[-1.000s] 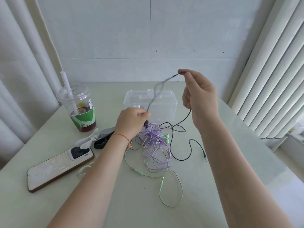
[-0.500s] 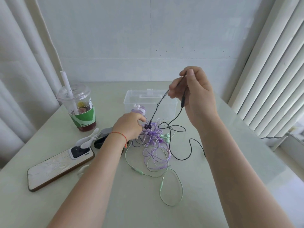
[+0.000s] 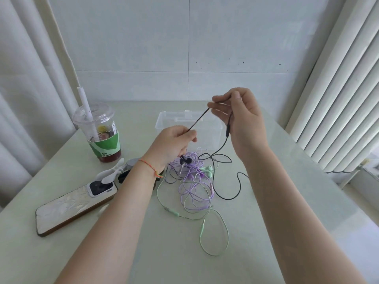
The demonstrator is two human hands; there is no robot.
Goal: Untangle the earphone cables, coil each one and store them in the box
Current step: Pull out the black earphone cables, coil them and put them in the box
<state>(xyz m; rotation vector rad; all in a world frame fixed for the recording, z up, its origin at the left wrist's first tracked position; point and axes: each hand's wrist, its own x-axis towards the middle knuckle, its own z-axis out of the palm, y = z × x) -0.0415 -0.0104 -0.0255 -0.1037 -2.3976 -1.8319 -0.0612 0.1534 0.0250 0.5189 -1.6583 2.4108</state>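
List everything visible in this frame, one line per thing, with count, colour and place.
Black earphone cable: 1, black, stretched between both hands, rest looping on the table.
Purple earphone cable: 1, purple, tangled pile at table centre.
Mint-green earphone cable: 1, pale green, under and in front of the pile.
Clear plastic storage box: 1, transparent, behind the pile.
Plastic drink cup with straw: 1, clear with green sleeve, left rear.
Smartphone in pale case: 1, whitish, left front.
Small white handheld fan: 1, white, beside the phone.
Pale green table: 1.
Left hand: grips the black cable.
Right hand: pinches the black cable.
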